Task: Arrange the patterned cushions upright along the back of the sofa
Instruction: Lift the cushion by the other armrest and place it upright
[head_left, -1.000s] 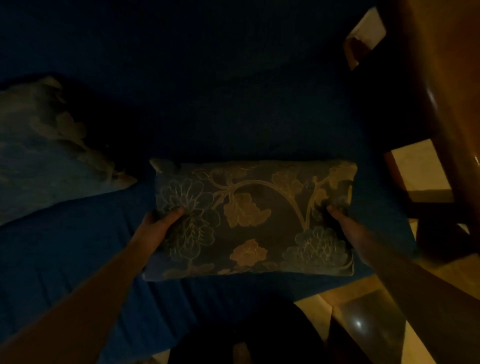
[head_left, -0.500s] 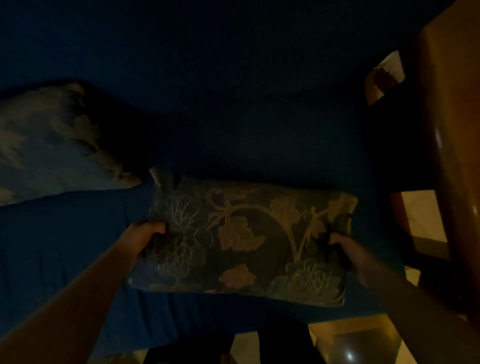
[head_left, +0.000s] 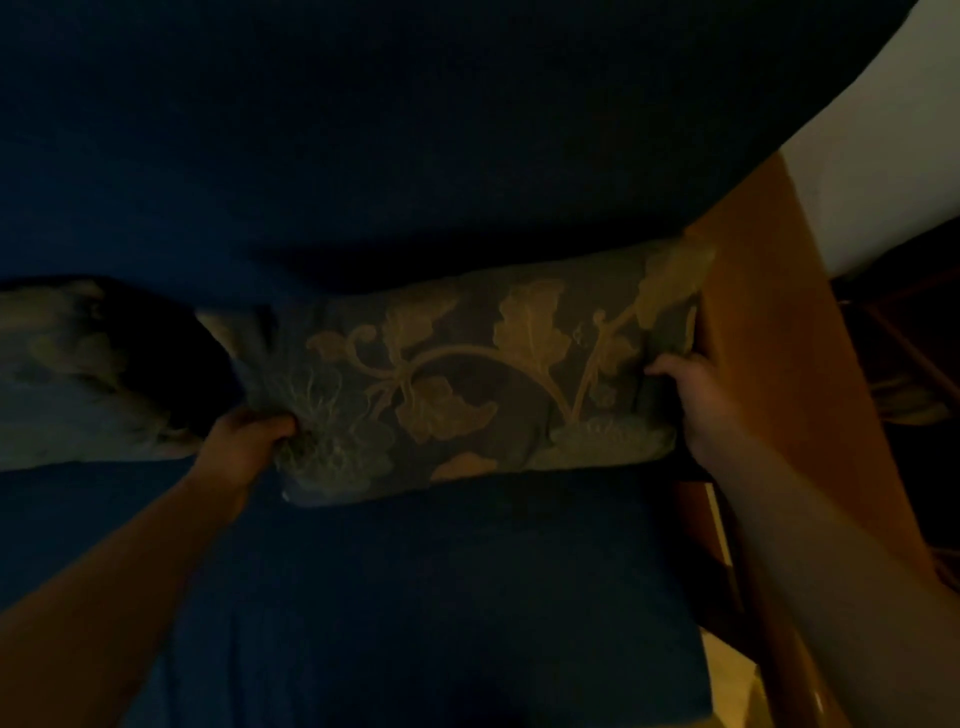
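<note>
Both hands hold one cushion (head_left: 467, 384) against the sofa's back (head_left: 363, 156), at the right end of the seat (head_left: 415, 597). The left hand (head_left: 244, 441) has its fingers (head_left: 278, 423) closed into the lower left corner, where the fabric bunches and folds under the grip. The right hand (head_left: 691, 400) presses the right edge, with its fingers (head_left: 662, 370) curled onto the cover; how far they wrap behind cannot be seen. The cushion's right edge lies just beside the wooden armrest (head_left: 769, 338). It stands on its long lower edge, leaning back, its top edge touching the back.

A second cushion (head_left: 78, 374) lies at the left, also against the back, with a dark gap between the two.

The cushion looks light and soft. It dents wherever it is squeezed, and its top edge sags a little in the middle, so it will likely slump if released carelessly. The woven cover seems to offer good friction, so slipping is little risk. The best hold is probably at the two short ends, as now, or at the top corners, so that it can be lifted, patted square and pushed back evenly. Being limp, it should settle into the crease between seat and back, which would help it stay upright.
</note>
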